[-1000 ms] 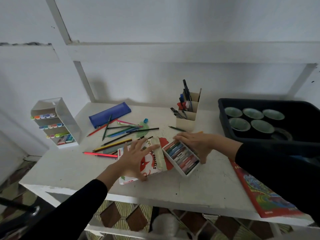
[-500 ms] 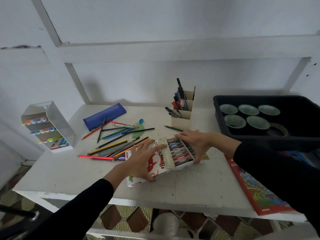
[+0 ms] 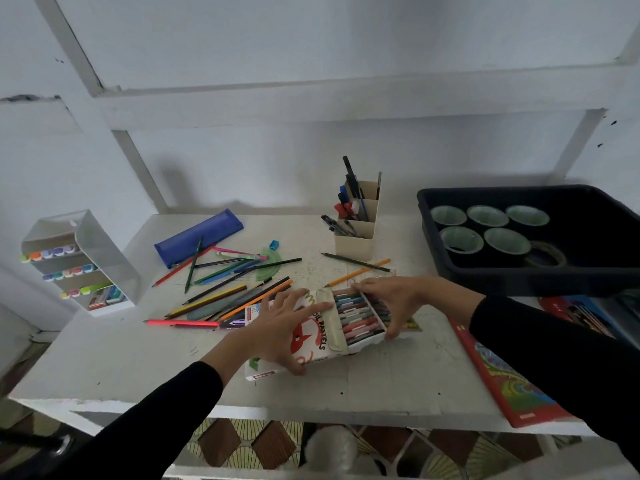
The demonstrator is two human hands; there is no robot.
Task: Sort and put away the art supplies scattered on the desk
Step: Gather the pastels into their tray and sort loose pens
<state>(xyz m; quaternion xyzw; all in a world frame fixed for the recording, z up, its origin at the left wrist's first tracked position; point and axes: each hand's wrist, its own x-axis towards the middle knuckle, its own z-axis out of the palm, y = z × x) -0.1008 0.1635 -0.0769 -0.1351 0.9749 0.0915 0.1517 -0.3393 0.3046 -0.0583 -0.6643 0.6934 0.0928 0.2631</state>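
A white and red oil pastel box sleeve (image 3: pixel 313 344) lies near the middle of the white desk (image 3: pixel 121 355). My left hand (image 3: pixel 280 329) presses flat on it with fingers spread. A white tray of pastels (image 3: pixel 358 318) sits partly inside the sleeve's right end. My right hand (image 3: pixel 398 301) grips that tray at its right side. Several loose coloured pencils (image 3: pixel 221 289) lie scattered left of the box, along with a blue pencil case (image 3: pixel 199 235).
A beige pen holder (image 3: pixel 356 233) stands behind the box. At the right, a black bin (image 3: pixel 519 275) holds tape rolls. A red book (image 3: pixel 505 375) lies at the front right edge. A white marker rack (image 3: pixel 86 261) stands at the left edge.
The pastel tray, separate from the sleeve a second ago, has been slid leftward into the sleeve's open end by my right hand. My left hand stays on the sleeve.
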